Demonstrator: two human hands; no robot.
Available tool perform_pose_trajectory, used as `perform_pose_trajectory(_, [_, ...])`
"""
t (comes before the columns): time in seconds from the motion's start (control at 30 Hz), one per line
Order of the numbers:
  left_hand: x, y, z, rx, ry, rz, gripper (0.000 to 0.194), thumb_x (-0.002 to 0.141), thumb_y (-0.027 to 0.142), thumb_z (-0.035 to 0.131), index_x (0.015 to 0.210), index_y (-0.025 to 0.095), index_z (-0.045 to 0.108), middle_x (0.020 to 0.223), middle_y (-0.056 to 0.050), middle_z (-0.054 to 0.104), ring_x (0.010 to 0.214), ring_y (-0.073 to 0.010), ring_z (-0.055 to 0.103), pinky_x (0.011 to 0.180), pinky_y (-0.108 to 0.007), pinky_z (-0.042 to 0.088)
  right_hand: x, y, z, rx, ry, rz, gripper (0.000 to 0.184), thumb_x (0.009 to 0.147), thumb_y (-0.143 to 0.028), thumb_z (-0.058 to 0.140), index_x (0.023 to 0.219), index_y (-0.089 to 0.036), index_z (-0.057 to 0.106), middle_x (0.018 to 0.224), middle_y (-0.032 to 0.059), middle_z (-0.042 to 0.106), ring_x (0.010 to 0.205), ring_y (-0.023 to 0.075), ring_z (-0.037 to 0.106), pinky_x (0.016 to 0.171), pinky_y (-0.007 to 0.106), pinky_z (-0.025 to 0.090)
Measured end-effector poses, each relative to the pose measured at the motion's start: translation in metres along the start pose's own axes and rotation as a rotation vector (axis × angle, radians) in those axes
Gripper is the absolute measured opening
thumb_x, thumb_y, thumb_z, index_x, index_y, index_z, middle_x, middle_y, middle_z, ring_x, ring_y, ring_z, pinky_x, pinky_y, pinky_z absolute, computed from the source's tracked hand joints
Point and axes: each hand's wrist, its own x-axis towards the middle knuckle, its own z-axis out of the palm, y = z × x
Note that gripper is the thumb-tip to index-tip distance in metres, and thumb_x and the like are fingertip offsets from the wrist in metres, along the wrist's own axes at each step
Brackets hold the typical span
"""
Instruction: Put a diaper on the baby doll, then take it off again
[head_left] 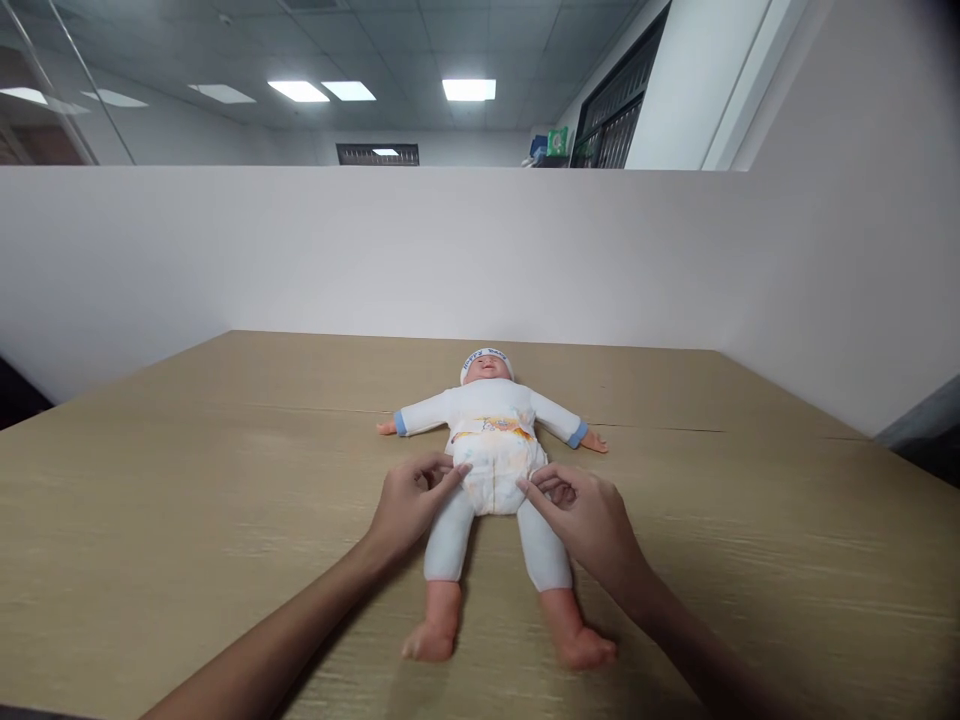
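A baby doll [491, 400] in a white outfit with blue cuffs lies on its back, arms spread and bare feet toward me. Around its hips is a white diaper [495, 475] with an orange patterned strip at the waist. My left hand [415, 497] pinches the diaper's edge at the leg opening on the left, thumb on the front. On the other side, my right hand [581, 505] pinches the opposite leg edge between thumb and fingers. The fingertips beneath the edges are partly hidden.
The doll rests on a wide wood-toned table [225, 500] with a thin seam running across it. A white partition wall [465, 250] stands along the back and continues on the right side. Beyond it, a green package [556, 141] shows near a dark window.
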Motion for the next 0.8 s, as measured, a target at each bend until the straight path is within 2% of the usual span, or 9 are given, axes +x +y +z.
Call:
perform_pose_trajectory(0.1, [0.002, -0.006, -0.004, 0.14, 0.073, 0.168, 0.033, 0.098, 0.053, 0.074, 0.095, 0.021, 0.075, 0.092, -0.001, 0.074, 0.077, -0.0184, 0.059, 0.077, -0.033, 0.046, 0.005, 0.008, 0.001, -0.022, 0.115, -0.07, 0.035, 0.096, -0.057, 0.072, 0.088, -0.023, 0.072, 0.087, 0.0018, 0.075, 0.077, 0.0205, 0.066, 0.074, 0.033, 0.049])
perform_pose_trajectory(0.23, [0.008, -0.015, -0.007, 0.193, 0.135, 0.324, 0.019, 0.104, 0.041, 0.068, 0.109, 0.023, 0.07, 0.111, -0.002, 0.074, 0.094, -0.0201, 0.061, 0.091, -0.035, 0.048, 0.016, 0.027, 0.007, -0.005, 0.261, -0.177, 0.032, 0.102, -0.053, 0.065, 0.099, -0.022, 0.068, 0.098, 0.0046, 0.073, 0.088, 0.0213, 0.063, 0.084, 0.035, 0.051])
perform_pose_trajectory(0.37, [0.015, -0.025, -0.009, 0.161, 0.112, 0.319, 0.025, 0.109, 0.044, 0.06, 0.119, 0.024, 0.072, 0.122, -0.005, 0.075, 0.11, -0.0233, 0.065, 0.101, -0.039, 0.049, 0.026, 0.05, 0.017, 0.055, 0.22, -0.215, 0.031, 0.106, -0.05, 0.058, 0.102, -0.021, 0.066, 0.101, 0.0069, 0.072, 0.091, 0.0219, 0.065, 0.087, 0.036, 0.053])
perform_pose_trajectory(0.53, [0.018, -0.036, -0.014, 0.157, 0.14, 0.276, 0.047, 0.114, 0.052, 0.043, 0.096, 0.022, 0.074, 0.101, -0.006, 0.075, 0.107, -0.0265, 0.066, 0.101, -0.041, 0.047, 0.032, 0.069, 0.024, 0.077, 0.146, -0.273, 0.027, 0.108, -0.046, 0.055, 0.104, -0.02, 0.064, 0.097, 0.0065, 0.071, 0.084, 0.02, 0.066, 0.08, 0.033, 0.055])
perform_pose_trajectory(0.67, [0.019, -0.042, -0.018, 0.215, 0.152, 0.288, 0.059, 0.116, 0.053, 0.031, 0.079, 0.023, 0.066, 0.09, -0.005, 0.074, 0.101, -0.0253, 0.066, 0.1, -0.04, 0.048, 0.033, 0.077, 0.024, 0.037, 0.178, -0.336, 0.019, 0.104, -0.037, 0.057, 0.108, -0.02, 0.063, 0.099, 0.0062, 0.069, 0.087, 0.0199, 0.065, 0.082, 0.033, 0.054])
perform_pose_trajectory(0.8, [0.024, -0.05, -0.021, 0.325, 0.221, 0.268, 0.058, 0.116, 0.054, 0.027, 0.08, 0.023, 0.061, 0.085, -0.006, 0.07, 0.09, -0.0258, 0.065, 0.088, -0.04, 0.051, 0.035, 0.089, 0.024, -0.058, 0.267, -0.35, 0.017, 0.1, -0.03, 0.056, 0.111, -0.019, 0.062, 0.1, 0.0064, 0.067, 0.088, 0.0214, 0.062, 0.086, 0.035, 0.053])
